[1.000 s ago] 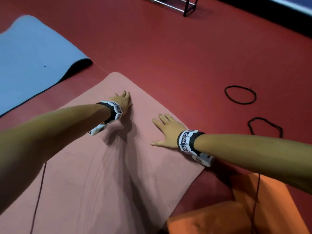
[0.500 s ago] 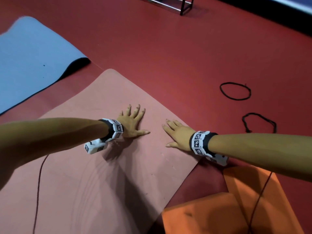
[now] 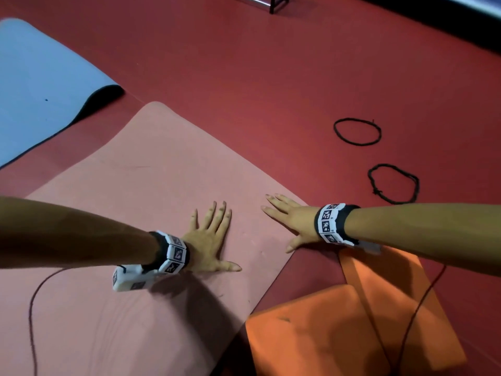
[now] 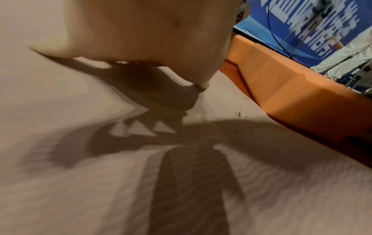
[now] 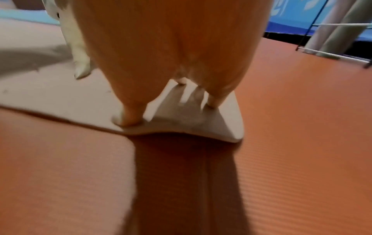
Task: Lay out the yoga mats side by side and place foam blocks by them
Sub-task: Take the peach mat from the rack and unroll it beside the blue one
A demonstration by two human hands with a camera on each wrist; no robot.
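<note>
A pink yoga mat [image 3: 151, 185] lies unrolled on the red floor, and both my hands press flat on its near right part. My left hand [image 3: 211, 237] has its fingers spread in the middle of the mat. My right hand [image 3: 290, 221] lies with straight fingers on the mat's right corner [image 5: 227, 127], which curls up slightly off the floor. A blue yoga mat [image 3: 40, 85] lies flat at the far left. Two orange foam blocks [image 3: 339, 329] sit just right of the pink mat, and their side [image 4: 298, 98] shows in the left wrist view.
Two black cord loops [image 3: 357, 131] [image 3: 393, 183] lie on the red floor [image 3: 271, 63] to the right. A metal rack foot [image 3: 273, 4] stands at the far top, also a rack [image 5: 332, 52] in the right wrist view. A thin cable [image 3: 32, 308] crosses the pink mat.
Both hands have slid back along the pink mat toward me and to the right, staying flat. The left hand's fingers have spread out.
</note>
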